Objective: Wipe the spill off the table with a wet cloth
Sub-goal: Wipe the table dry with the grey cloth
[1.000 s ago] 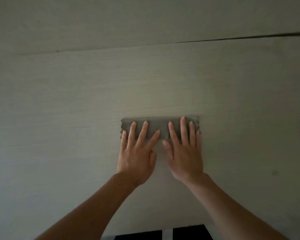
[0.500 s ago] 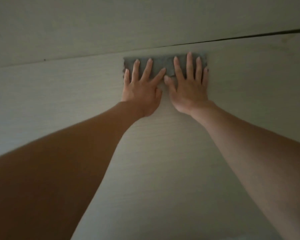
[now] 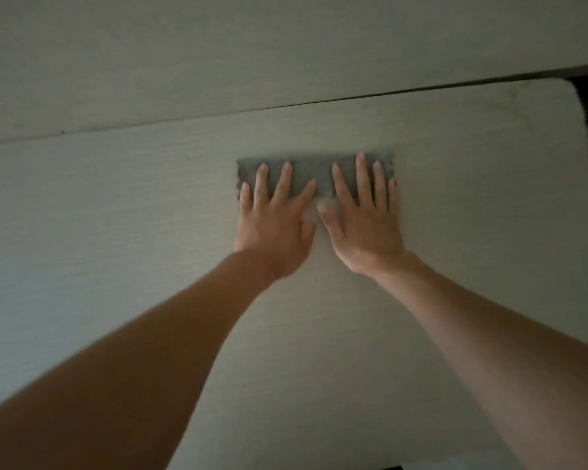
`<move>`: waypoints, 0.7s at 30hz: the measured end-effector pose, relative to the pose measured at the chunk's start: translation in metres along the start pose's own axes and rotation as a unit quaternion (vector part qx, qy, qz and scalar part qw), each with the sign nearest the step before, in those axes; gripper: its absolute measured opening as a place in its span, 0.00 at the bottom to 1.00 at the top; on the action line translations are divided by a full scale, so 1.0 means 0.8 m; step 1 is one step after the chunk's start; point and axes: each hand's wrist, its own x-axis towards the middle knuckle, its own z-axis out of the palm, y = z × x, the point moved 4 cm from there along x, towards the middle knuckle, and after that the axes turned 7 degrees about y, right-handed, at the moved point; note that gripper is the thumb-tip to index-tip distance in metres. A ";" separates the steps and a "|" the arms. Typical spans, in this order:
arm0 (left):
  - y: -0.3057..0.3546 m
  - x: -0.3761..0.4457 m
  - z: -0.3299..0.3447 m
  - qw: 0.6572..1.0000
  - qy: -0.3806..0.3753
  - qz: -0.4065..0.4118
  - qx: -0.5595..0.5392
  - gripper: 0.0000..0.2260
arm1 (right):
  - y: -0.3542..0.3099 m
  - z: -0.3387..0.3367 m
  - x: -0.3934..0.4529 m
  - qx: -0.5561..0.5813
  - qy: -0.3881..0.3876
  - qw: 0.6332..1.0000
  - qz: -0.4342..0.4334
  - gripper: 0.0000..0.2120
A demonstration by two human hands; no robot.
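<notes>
The left hand (image 3: 274, 228) is lying flat with its fingers (image 3: 283, 181) straight and spread, pressing down on the left half of a grey cloth (image 3: 314, 173). The cloth is lying as a long folded strip on the pale wood-grain table (image 3: 116, 215), toward its far edge, which is running just beside a plain wall (image 3: 252, 45). The right hand (image 3: 367, 228) is lying flat beside the left one, fingers straight and spread, pressing on the cloth's right half. Neither hand is gripping anything.
</notes>
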 end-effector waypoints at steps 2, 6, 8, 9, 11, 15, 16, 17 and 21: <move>0.022 -0.035 0.013 1.000 -0.016 0.001 -0.005 0.33 | 0.013 0.006 -0.040 -0.016 0.012 1.000 -0.001 0.33; 0.060 -0.094 0.039 0.999 -0.032 0.020 0.005 0.32 | 0.034 0.018 -0.118 -0.032 0.019 0.999 0.011 0.33; 0.067 -0.105 0.046 0.999 -0.035 0.025 0.010 0.32 | 0.040 0.020 -0.137 -0.036 0.018 0.999 0.013 0.33; 0.068 -0.107 0.047 0.999 -0.035 0.026 0.012 0.32 | 0.042 0.019 -0.139 -0.037 0.018 0.999 0.011 0.33; 0.066 -0.104 0.049 0.999 -0.034 0.027 0.020 0.32 | 0.045 0.016 -0.132 -0.037 0.026 0.999 0.001 0.32; 0.069 -0.085 0.049 0.998 -0.022 0.039 0.034 0.32 | 0.058 0.012 -0.094 -0.028 0.044 0.999 -0.007 0.32; 0.070 -0.073 0.047 0.999 -0.017 0.037 0.032 0.32 | 0.062 0.010 -0.081 -0.025 0.051 0.998 -0.007 0.32; 0.072 -0.059 0.043 0.999 -0.010 0.036 0.031 0.31 | 0.066 0.006 -0.067 -0.021 0.057 0.998 -0.005 0.32; 0.084 0.014 0.026 1.000 0.002 0.010 0.029 0.31 | 0.087 -0.009 0.003 -0.006 0.056 0.998 0.010 0.32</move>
